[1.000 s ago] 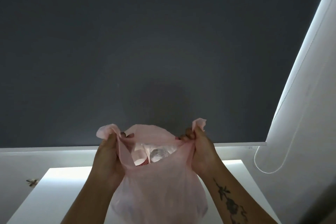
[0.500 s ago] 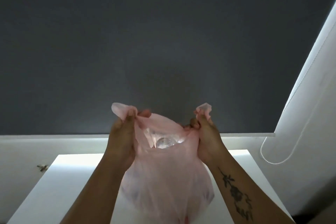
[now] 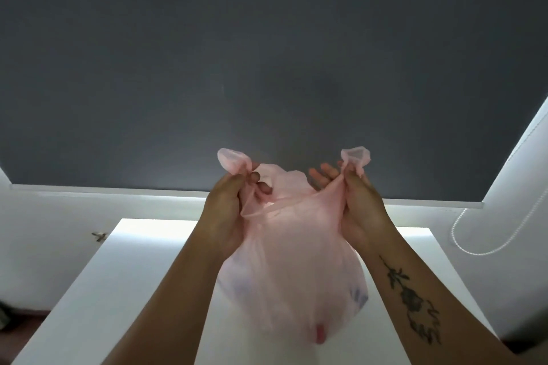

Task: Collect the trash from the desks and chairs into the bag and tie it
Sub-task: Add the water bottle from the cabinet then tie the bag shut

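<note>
A thin pink plastic bag hangs full above a white desk. My left hand grips the bag's left handle, whose loop sticks out above my fist. My right hand pinches the right handle, with some fingers stretched out behind the bag. The bag's mouth is pulled nearly closed between the two hands. Blurred shapes of trash show through the plastic; a red bit sits at the bottom.
A dark grey roller blind covers the window behind the desk. Its white bead cord hangs in a loop at the right. White wall sides the desk. A small metal fitting sits on the left wall.
Both hands have lifted the bag's handles higher and stretched them apart. The mouth has narrowed, so the bottle and paper seen inside earlier are hidden now.
</note>
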{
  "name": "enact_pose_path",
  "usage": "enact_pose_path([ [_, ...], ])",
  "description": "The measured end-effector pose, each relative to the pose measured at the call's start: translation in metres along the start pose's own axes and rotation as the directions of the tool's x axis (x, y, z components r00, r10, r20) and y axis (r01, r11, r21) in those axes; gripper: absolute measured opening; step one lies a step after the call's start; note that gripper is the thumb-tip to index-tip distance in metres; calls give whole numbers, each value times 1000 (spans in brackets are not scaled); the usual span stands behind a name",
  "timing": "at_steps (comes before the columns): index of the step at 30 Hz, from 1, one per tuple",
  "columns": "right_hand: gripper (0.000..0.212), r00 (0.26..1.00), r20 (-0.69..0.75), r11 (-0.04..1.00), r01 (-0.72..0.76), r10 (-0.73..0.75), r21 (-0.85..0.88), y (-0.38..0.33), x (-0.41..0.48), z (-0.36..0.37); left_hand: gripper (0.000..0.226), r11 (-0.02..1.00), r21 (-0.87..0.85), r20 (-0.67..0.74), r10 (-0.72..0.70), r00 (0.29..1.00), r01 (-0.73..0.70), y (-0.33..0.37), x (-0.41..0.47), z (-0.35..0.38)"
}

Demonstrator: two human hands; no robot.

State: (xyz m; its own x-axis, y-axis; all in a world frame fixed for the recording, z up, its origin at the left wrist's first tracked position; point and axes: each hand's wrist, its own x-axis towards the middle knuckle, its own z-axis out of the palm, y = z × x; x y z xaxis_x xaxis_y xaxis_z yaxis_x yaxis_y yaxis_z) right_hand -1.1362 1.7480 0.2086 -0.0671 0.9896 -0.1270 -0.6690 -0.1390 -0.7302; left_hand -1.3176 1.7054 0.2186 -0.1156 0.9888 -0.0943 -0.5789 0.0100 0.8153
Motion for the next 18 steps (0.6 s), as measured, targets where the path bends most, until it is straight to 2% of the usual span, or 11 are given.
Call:
enact_pose_path([
  [5, 21, 994, -101, 995, -46, 37, -88, 6, -4, -4, 32, 927, 321, 20, 198, 980, -193, 2, 1, -3],
  [7, 27, 990, -137, 983, -67, 43, -174, 8, -5, 0, 35, 941, 282, 33, 183, 982, -185, 1, -1, 5],
  [9, 35, 984, -168, 953, -99, 52, -285, 9, -6, 4, 34, 984, 138, 17, 113, 993, -114, -3, -3, 12],
  [12, 51, 989, -87, 941, -139, 117, -308, 10, -11, 11, 29, 998, -14, -40, 54, 998, -55, -10, -4, 18],
  [13, 55, 990, -58, 941, -139, 127, -308, 10, -12, 11, 28, 999, -5, -61, 47, 997, -47, -11, -5, 19],
  [16, 36, 998, -28, 948, -54, 48, -315, 8, -17, 10, 28, 998, 48, -43, 33, 999, -31, -9, -9, 19],
  [18, 36, 998, -20, 950, -65, 62, -306, 6, -21, 10, 28, 997, 79, -31, 2, 1000, 0, -9, -9, 16],
])
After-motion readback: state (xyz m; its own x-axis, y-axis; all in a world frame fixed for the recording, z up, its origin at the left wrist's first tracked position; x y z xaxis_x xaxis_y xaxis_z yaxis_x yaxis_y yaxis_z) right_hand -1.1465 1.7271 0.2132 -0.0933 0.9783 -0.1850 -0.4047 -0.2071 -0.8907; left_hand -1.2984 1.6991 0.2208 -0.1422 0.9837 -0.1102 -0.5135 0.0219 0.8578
